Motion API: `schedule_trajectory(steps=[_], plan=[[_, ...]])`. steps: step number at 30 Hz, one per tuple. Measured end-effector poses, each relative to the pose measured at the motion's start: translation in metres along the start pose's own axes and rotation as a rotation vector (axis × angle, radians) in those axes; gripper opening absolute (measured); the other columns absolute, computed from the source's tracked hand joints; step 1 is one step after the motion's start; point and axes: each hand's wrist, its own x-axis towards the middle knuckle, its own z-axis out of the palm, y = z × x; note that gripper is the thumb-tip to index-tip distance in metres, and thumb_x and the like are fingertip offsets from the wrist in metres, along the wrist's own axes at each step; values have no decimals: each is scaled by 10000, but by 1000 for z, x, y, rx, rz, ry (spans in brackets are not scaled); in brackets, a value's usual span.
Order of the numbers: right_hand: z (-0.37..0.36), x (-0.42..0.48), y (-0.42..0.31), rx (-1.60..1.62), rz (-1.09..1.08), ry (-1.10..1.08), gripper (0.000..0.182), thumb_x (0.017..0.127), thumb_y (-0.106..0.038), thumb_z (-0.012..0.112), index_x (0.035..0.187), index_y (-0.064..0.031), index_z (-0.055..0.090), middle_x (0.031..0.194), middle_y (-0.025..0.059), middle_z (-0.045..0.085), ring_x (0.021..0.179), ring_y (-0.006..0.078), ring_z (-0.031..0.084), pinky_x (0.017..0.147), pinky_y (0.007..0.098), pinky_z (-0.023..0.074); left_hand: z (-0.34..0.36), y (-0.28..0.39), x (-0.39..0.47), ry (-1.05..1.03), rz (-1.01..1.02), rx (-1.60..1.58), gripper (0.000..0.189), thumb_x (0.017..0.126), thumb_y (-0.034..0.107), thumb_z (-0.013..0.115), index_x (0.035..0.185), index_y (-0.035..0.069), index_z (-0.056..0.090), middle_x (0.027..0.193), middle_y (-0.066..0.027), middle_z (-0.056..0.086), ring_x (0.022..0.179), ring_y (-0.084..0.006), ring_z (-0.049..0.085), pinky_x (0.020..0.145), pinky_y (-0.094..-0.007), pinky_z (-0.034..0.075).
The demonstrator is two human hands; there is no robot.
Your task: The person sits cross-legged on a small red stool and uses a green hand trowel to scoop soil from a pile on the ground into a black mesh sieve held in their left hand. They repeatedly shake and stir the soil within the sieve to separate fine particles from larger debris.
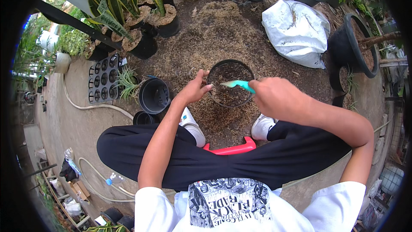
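Observation:
A round black plastic pot (230, 98) with dark soil and husk-like bits inside stands on the ground before me. My left hand (197, 87) rests at the pot's left rim, with its fingers on the edge. Closed around the handle of a turquoise hand trowel (241, 85), my right hand (276, 98) is at the pot's right side. The trowel's pale tip is over the soil; whether it touches the soil I cannot tell. Brown husks (206, 45) lie scattered around the pot.
Empty black pots (154, 96), a spiky small plant (127, 83) and a grey seedling tray (104, 79) are at left. Potted snake plants (167, 21) stand beyond them. A white sack (296, 32) and large pots (346, 45) are at right. A red plastic stool (231, 149) shows beneath me.

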Motion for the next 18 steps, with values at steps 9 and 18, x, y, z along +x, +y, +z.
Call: schedule_trajectory(steps=[9, 18], plan=[[-2, -14, -18, 55, 93, -172, 201, 917, -99, 556, 955, 88, 619, 699, 264, 654, 701, 458, 679, 669, 561, 543, 0, 5, -1, -17, -14, -27, 621, 1021, 275, 641, 1501, 57, 313, 1266, -281, 609, 1180, -353, 644, 961, -438, 517], [1, -13, -19, 85, 72, -182, 198, 870, -98, 598, 929, 88, 626, 749, 277, 677, 747, 446, 704, 682, 528, 565, 2, -3, 0, 8, 18, -10, 624, 1024, 259, 638, 1510, 60, 300, 1265, -261, 623, 1200, -329, 630, 970, -439, 513]])
